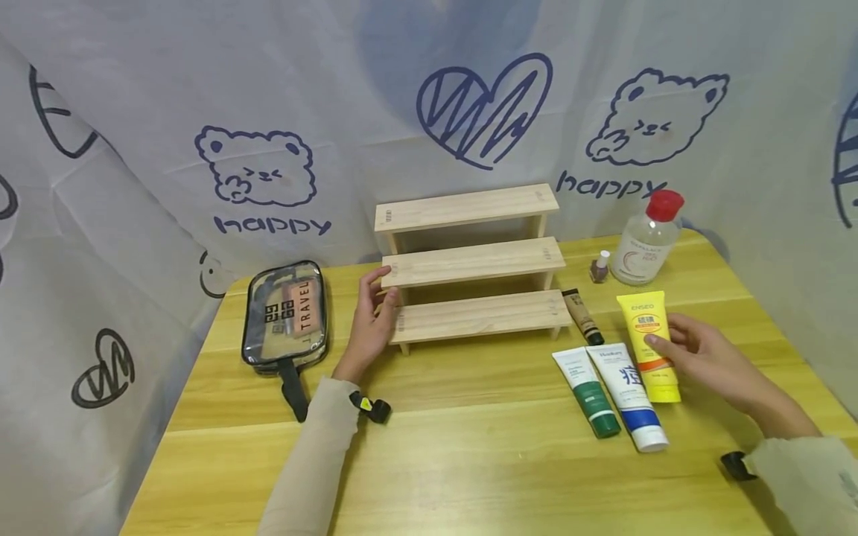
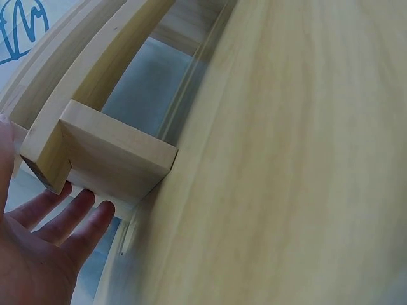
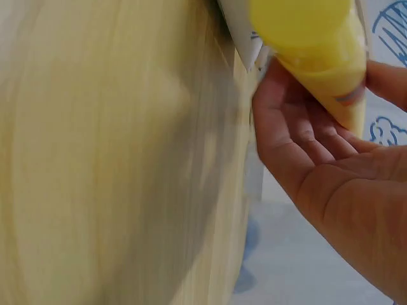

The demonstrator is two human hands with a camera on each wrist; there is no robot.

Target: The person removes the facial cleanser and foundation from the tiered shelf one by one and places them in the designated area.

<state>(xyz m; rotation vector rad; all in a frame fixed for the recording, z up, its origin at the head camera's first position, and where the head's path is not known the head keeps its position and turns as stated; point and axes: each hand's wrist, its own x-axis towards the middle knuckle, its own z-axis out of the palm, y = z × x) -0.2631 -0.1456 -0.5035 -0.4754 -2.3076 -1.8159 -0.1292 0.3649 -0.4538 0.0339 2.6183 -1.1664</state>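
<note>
My right hand grips a yellow squeeze tube, thumb on its front and fingers behind it. In the right wrist view, the tube's yellow cap faces the camera and the fingers curl under its body. My left hand rests against the left end of a three-step wooden rack. Its fingers lie fairly straight beside the rack's end in the left wrist view. Left of the yellow tube lie a white tube with a blue band and a green-and-white tube.
A small gold tube with a black cap lies by the rack's right end. Behind stand a nail polish bottle and a clear bottle with a red cap. A clear travel pouch lies at left. A printed curtain hangs behind the table.
</note>
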